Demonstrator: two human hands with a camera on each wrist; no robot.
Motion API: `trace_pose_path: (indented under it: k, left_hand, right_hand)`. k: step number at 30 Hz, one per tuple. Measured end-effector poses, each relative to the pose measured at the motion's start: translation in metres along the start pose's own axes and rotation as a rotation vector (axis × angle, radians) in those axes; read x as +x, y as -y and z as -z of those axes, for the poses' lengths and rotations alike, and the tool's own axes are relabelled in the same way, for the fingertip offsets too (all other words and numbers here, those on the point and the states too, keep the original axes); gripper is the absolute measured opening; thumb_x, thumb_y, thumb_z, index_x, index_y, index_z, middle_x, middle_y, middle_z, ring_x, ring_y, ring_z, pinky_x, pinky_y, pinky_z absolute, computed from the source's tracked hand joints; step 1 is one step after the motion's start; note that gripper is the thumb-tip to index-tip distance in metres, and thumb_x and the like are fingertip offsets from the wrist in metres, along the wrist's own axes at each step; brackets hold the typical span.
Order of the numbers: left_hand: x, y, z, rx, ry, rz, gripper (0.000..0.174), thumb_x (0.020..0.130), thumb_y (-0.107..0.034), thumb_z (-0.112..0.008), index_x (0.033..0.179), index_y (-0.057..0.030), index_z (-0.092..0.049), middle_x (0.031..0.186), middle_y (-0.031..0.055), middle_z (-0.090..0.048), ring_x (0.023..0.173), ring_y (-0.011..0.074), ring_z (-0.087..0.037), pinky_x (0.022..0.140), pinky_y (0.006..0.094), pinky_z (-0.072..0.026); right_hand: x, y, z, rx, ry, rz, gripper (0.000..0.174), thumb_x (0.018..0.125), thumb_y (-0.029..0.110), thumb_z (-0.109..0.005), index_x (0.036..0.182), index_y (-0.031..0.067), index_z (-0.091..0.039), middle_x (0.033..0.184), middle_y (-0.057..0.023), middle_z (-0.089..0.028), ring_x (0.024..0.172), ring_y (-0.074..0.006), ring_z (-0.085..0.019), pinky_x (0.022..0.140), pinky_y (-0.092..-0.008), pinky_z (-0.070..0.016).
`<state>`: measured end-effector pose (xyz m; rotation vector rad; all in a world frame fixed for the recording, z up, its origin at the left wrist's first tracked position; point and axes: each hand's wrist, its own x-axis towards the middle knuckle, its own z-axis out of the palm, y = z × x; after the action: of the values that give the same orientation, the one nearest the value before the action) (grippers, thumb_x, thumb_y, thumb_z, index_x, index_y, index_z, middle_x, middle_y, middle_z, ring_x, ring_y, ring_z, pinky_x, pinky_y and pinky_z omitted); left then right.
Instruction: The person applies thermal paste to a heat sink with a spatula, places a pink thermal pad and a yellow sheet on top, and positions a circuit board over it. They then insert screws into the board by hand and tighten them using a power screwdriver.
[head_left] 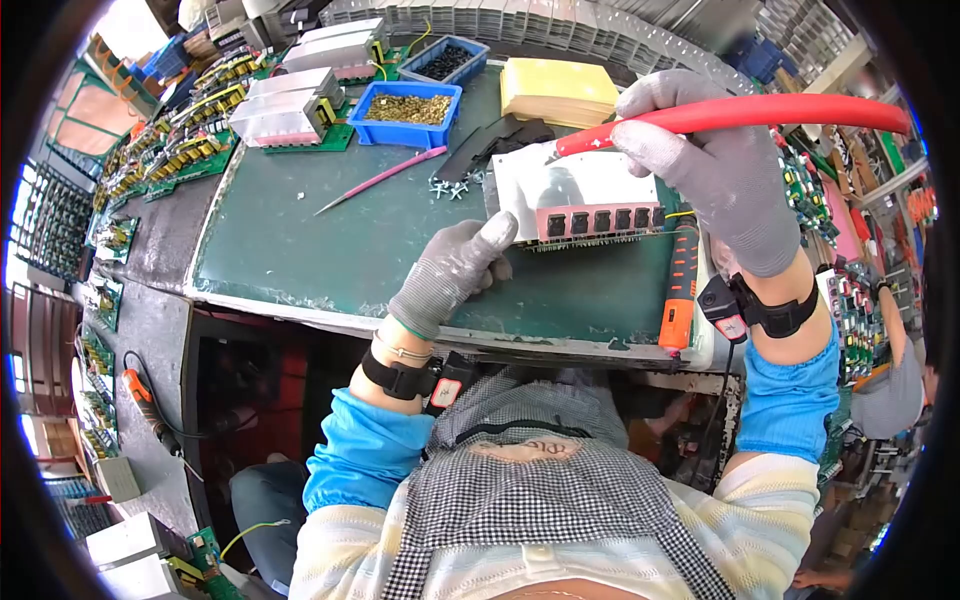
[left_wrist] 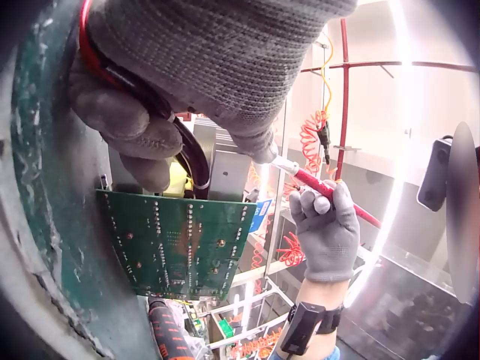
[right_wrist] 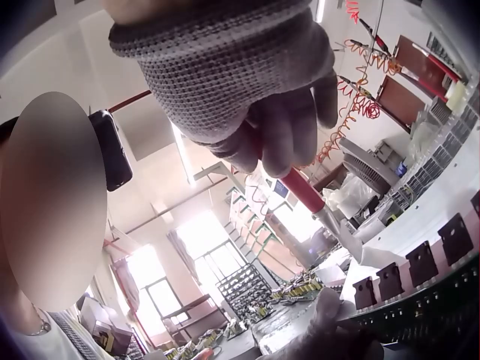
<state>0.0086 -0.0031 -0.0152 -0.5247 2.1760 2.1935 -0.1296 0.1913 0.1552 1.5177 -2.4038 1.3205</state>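
My gloved right hand (head_left: 725,180) holds a long red-handled tool (head_left: 790,108) over the white upper face of a heat sink (head_left: 610,188). The tool has a metal neck and a flat whitish end, which comes down close to that face in the right wrist view. My gloved left hand (head_left: 455,268) grips the heat sink's near left corner, thumb at its edge and fingers curled. A row of black transistors (head_left: 595,221) lines the pink strip on its front. Underneath, a green circuit board (left_wrist: 176,244) shows its soldered side in the left wrist view.
A pink pointed stick (head_left: 385,178) and small screws (head_left: 455,186) lie on the green mat (head_left: 290,240). Behind stand blue bins of brass-coloured (head_left: 405,140) and black parts (head_left: 445,62), and a yellow stack (head_left: 558,90). An orange electric screwdriver (head_left: 680,290) lies at right.
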Motion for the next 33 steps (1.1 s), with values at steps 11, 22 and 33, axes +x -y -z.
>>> trace_pose_path:
  k: [11,22,33]
  left_hand:
    - [-0.002,-0.002,-0.001,-0.005,-0.003,0.006,0.069,0.095,-0.068,-0.054,0.1,-0.0014,-0.07,0.078,0.002,-0.063,0.063,0.0069,-0.047,0.056,0.0221,-0.0388]
    - [-0.004,-0.003,0.0,-0.015,-0.002,-0.031,0.072,0.095,-0.069,-0.053,0.102,0.0009,-0.069,0.078,0.0025,-0.063,0.063,0.0059,-0.047,0.056,0.0217,-0.0399]
    - [-0.002,-0.001,0.001,-0.057,0.014,-0.028,0.071,0.094,-0.069,-0.055,0.104,0.0002,-0.07,0.078,0.0033,-0.065,0.062,0.0059,-0.048,0.055,0.0211,-0.0405]
  right_hand:
    - [0.005,-0.007,0.006,-0.145,0.024,0.148,0.023,0.087,0.026,-0.074,0.094,0.0053,-0.068,0.078,-0.0072,-0.067,0.074,-0.0186,-0.066,0.072,-0.0321,-0.0523]
    - [-0.013,-0.017,0.05,-0.241,0.021,-0.029,0.018,0.086,0.019,-0.071,0.095,0.0033,-0.068,0.081,-0.008,-0.068,0.074,-0.0181,-0.065,0.071,-0.0326,-0.0531]
    - [-0.028,-0.039,0.072,-0.285,-0.049,0.048,0.019,0.087,0.019,-0.072,0.093,0.001,-0.067,0.08,-0.0063,-0.065,0.074,-0.0162,-0.063,0.071,-0.0312,-0.0514]
